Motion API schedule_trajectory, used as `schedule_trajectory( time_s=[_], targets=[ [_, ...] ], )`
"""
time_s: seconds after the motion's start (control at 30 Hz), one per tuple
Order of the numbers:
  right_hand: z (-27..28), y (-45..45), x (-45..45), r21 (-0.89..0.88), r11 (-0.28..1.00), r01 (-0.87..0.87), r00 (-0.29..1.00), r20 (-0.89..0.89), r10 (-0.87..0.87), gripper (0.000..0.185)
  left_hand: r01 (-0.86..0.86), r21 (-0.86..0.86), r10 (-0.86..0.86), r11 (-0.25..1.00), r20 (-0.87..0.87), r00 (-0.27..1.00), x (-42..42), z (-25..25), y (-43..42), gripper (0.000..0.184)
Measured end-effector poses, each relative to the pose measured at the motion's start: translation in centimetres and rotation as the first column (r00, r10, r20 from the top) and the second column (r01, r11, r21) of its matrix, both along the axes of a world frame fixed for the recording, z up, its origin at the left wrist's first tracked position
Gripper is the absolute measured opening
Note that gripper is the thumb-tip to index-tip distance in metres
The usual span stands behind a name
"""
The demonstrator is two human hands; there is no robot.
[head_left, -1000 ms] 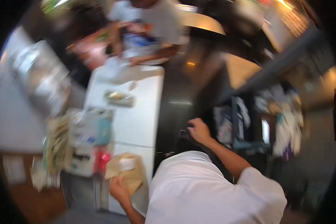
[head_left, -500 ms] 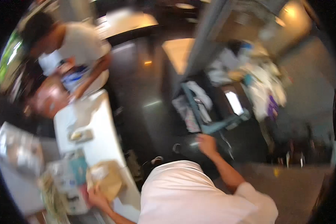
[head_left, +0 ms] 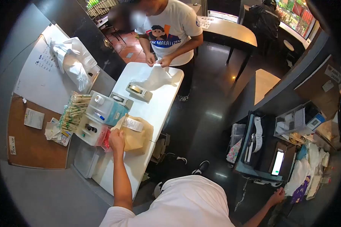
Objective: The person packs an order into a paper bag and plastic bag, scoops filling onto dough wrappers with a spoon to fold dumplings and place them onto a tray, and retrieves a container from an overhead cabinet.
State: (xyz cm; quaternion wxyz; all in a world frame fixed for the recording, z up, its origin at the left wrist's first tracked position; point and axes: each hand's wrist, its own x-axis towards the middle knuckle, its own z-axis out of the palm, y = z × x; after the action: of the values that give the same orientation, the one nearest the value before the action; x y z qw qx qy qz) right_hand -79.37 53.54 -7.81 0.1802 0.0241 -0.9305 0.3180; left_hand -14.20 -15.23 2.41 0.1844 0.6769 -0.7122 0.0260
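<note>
On my feed I'm seeing a person [head_left: 174, 32] standing at the far end of the white table [head_left: 163, 98], where a tape dispenser [head_left: 139, 92] is resting. Bundled sticks [head_left: 74, 112], possibly wrapped chopsticks, are sitting beside containers [head_left: 111, 112]. A lit phone [head_left: 277, 163] is lying in a dark tray [head_left: 254, 174].

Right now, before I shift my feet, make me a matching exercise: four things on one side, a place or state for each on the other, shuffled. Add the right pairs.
Things
1. Paper bag
2. Phone
3. PICK-UP label
4. Wooden sticks

Places and states
A. On the brown board
B. Beside the plastic containers
C. On the white table, at the left hand
D. Screen lit

Right pairs
1-C
2-D
3-A
4-B
</note>
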Motion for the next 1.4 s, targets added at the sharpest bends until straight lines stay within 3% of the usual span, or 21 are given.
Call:
schedule_trajectory(
  time_s=[0.17,0.23,0.3,0.37,0.43,0.47,0.5,0.53,0.57,0.67,0.87,1.07,1.27,1.4],
  targets=[
    [0.6,-1.3,0.5,0.155,0.987,0.044,0.999,0.004,-0.045,0.025,-0.013,-0.015,0.014,1.000,0.036,0.999,1.0,-1.4,-0.6,0.022],
    [-0.4,-1.1,0.6,-0.017,1.000,0.006,0.999,-0.049,-0.007,0.025,-0.083,0.048,0.080,0.995,0.065,0.995,1.0,-1.4,-0.7,0.023],
    [-0.1,-1.4,0.6,-0.046,0.998,0.042,0.999,0.036,-0.040,0.022,-0.041,0.064,0.041,0.997,-0.003,0.999,1.4,-1.7,-0.9,0.023],
    [-0.2,-1.4,1.2,-0.085,0.990,0.113,0.987,0.128,-0.102,0.021,-0.059,0.080,0.050,0.995,0.119,0.992,1.9,-1.9,-1.2,0.020],
    [3.2,-4.2,2.8,-0.211,0.956,0.203,0.948,0.285,-0.138,0.020,0.023,-0.047,-0.023,0.999,0.011,1.000,6.4,-6.9,-3.6,0.023],
    [2.8,-2.9,3.2,-0.209,0.976,0.054,0.981,0.196,-0.012,0.024,0.034,0.006,-0.033,0.999,-0.092,0.995,5.0,-5.0,-2.5,0.027],
    [4.0,-4.8,4.1,-0.077,0.983,0.165,0.986,0.023,-0.164,0.027,0.002,0.162,0.017,0.987,-0.118,0.993,4.4,-3.5,-2.3,0.029],
    [7.3,-7.3,4.7,-0.092,0.977,0.192,0.981,0.037,-0.189,0.027,0.105,0.022,-0.099,0.994,-0.185,0.978,6.0,-6.1,-4.1,0.022],
    [4.8,-6.2,2.9,-0.017,0.995,0.094,0.985,-0.141,-0.095,0.026,0.077,0.095,-0.076,0.993,-0.016,0.997,8.0,-7.6,-6.3,0.023],
    [4.4,-6.1,2.5,0.172,0.985,0.018,0.999,-0.036,-0.012,0.036,0.123,0.082,-0.131,0.989,0.112,0.985,9.7,-8.1,-7.3,0.026],
    [0.8,-10.1,3.5,0.190,0.963,-0.192,0.981,0.003,0.195,0.082,0.137,0.126,-0.150,0.982,0.100,0.984,9.1,-8.4,-8.8,0.031],
    [0.0,-11.0,3.6,0.290,0.934,-0.207,0.971,0.177,0.160,0.102,0.096,0.191,-0.110,0.977,0.064,0.992,9.7,-7.0,-7.5,0.035],
    [1.1,-10.7,3.6,0.284,0.943,-0.174,0.982,0.115,0.146,0.099,0.104,0.181,-0.136,0.978,0.176,0.975,9.8,-6.7,-7.7,0.034],
    [0.8,-10.5,3.4,0.257,0.953,-0.158,0.983,0.137,0.126,0.096,0.099,0.190,-0.116,0.977,0.082,0.990,8.6,-6.0,-6.7,0.033]
  ],
)
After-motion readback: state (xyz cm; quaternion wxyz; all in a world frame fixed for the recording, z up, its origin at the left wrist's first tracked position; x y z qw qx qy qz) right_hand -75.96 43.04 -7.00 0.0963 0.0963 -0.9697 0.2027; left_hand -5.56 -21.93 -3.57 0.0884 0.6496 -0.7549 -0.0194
